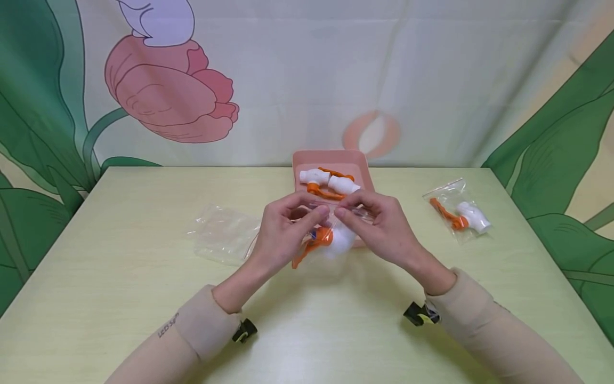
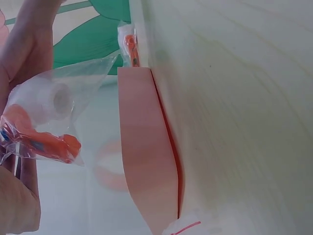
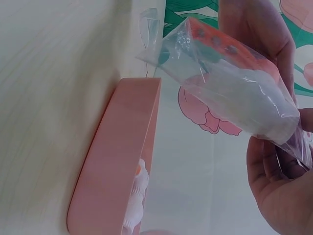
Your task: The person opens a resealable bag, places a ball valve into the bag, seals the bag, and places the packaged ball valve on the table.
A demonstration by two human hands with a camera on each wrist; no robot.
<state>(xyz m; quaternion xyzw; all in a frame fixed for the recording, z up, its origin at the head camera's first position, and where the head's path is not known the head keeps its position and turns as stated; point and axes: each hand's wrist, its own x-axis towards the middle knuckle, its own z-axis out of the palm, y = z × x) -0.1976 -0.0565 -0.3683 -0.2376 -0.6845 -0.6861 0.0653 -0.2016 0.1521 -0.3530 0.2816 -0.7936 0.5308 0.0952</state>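
Observation:
Both hands pinch the top edge of a clear plastic bag (image 3: 183, 78) above the front of the pink tray. Inside the bag hangs a white plastic ball valve (image 1: 341, 241) with an orange lever handle, well seen in both wrist views. My left hand (image 1: 283, 229) grips the bag's left side between thumb and fingers. At the right side, my right hand (image 1: 384, 226) pinches the same edge, its fingertips close to the left hand's. Two unwrapped white valves (image 1: 314, 176) with orange handles lie in the pink tray (image 1: 331, 157).
An emptied clear bag (image 1: 223, 234) lies on the table left of the tray. On the right, another bagged valve (image 1: 472, 217) rests on the pale wooden table (image 1: 144, 298). A printed curtain (image 1: 288, 80) hangs behind the table's back edge.

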